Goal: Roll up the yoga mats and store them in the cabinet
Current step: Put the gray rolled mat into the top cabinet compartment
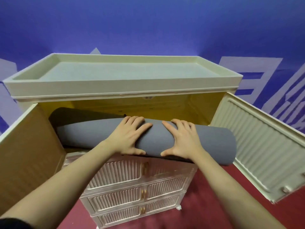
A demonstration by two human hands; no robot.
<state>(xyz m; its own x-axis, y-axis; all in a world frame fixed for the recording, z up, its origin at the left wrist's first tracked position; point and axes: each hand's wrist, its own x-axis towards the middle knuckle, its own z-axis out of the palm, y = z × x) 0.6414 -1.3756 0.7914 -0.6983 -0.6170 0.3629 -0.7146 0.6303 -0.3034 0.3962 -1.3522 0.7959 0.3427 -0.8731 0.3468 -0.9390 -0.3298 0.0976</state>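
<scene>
Grey rolled mat point(102, 134) is held across the open top compartment of the cabinet point(115, 86), lying roughly level, tilted slightly. Its far end is already inside the compartment; its near end point(227, 146) sticks out past the cabinet front, toward the open ribbed door point(257, 146).

Left hand point(127, 138) is wrapped over the roll at mid-length: fingers point(135, 120) curled over the top, thumb pressed under the lower edge. Right hand point(183, 139) is placed just beside it on the same roll, with the same grip: fingers over the top, thumb below. Both hands are gripping the mat; a narrow strip of mat is seen between them.

A darker rolled mat point(79, 114) is seen behind the grey one, deeper in the compartment, touching it.

The other door point(28, 154) is swung open on the opposite side of the cabinet. Lower cabinet doors point(125, 172) are closed. Red floor point(206, 204) is visible below the cabinet.
</scene>
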